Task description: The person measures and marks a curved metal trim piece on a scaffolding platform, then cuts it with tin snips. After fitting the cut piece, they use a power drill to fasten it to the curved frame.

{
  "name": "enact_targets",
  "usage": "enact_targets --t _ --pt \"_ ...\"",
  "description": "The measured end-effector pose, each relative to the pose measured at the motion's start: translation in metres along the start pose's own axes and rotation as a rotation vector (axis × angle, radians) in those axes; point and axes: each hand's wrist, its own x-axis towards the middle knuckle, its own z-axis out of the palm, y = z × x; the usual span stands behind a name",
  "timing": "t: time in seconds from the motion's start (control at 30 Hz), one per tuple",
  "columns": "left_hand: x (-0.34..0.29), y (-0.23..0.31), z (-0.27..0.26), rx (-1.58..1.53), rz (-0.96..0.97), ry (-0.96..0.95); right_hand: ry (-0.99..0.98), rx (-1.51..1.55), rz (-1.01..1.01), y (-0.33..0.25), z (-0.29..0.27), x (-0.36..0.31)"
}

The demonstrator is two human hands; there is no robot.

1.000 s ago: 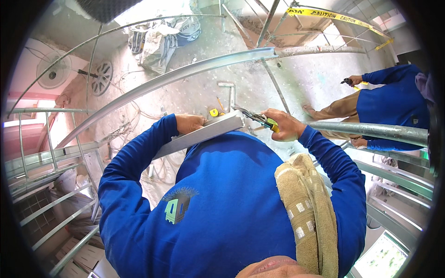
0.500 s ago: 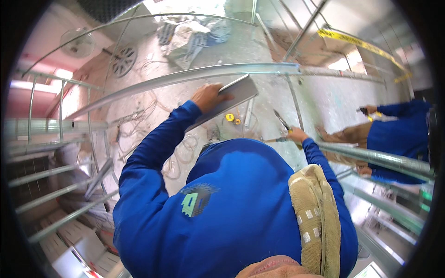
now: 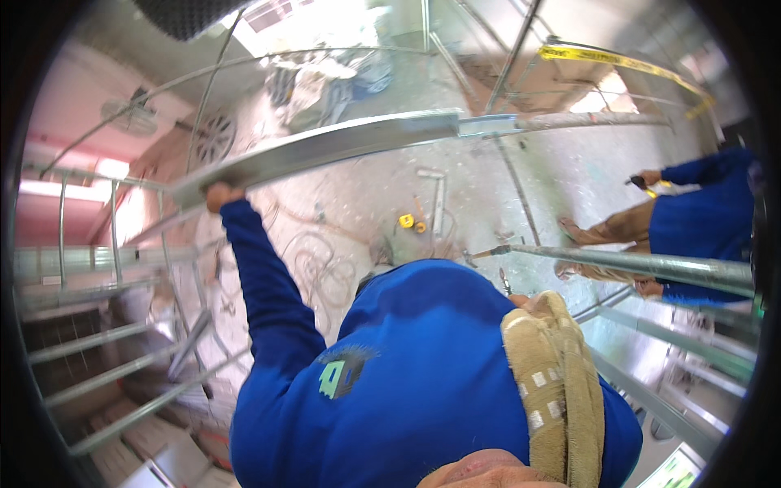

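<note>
At the left, my left hand (image 3: 220, 197) is closed on the near end of a grey metal channel (image 3: 325, 146). The channel now lies along a long, thin metal rail (image 3: 488, 124) that crosses in front of me. Low at my right side, my right hand (image 3: 519, 300) is mostly covered by the tan towel (image 3: 541, 350) on my shoulder. Metal snips (image 3: 505, 281) stick out of that hand, their jaws pointing forward and down. My right fingers hardly show.
Below lie a yellow tape measure (image 3: 407, 220), a white L-shaped piece (image 3: 439, 199) and loose cables (image 3: 321, 264). Scaffold tubes (image 3: 651, 264) stand at right, ladder-like frames (image 3: 106, 325) at left. Another person (image 3: 700, 203) in blue works at right. Yellow barrier tape (image 3: 618, 61) hangs behind.
My left hand has swung left and forward, bringing the metal channel from in front of my chest onto the rail. My right hand has drawn back toward my body with the snips.
</note>
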Motion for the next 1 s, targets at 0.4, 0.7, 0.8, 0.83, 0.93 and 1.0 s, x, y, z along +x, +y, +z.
enact_targets --t 0.4,0.7,0.8,0.83,0.93,1.0 --pt "-0.04 -0.096 0.091 -1.179 -1.001 -0.006 0.077 -0.35 -0.332 -0.05 -0.026 0.011" --pt "-0.08 -0.129 0.097 0.302 -0.234 -0.4 0.042 0.152 0.168 -0.117 -0.046 0.002" --pt "-0.108 -0.119 0.074 0.474 -0.232 -0.417 0.155 -0.055 0.026 -0.132 -0.041 0.015" --pt "-0.118 -0.12 0.063 0.457 -0.287 -0.406 0.204 -0.089 0.033 -0.136 -0.038 0.023" --pt "-0.151 -0.135 0.044 0.498 -0.257 -0.413 0.119 -0.031 -0.076 -0.15 -0.041 0.064" --pt "-0.177 -0.158 0.03 0.584 -0.167 -0.389 0.063 0.01 -0.087 -0.159 -0.033 0.095"
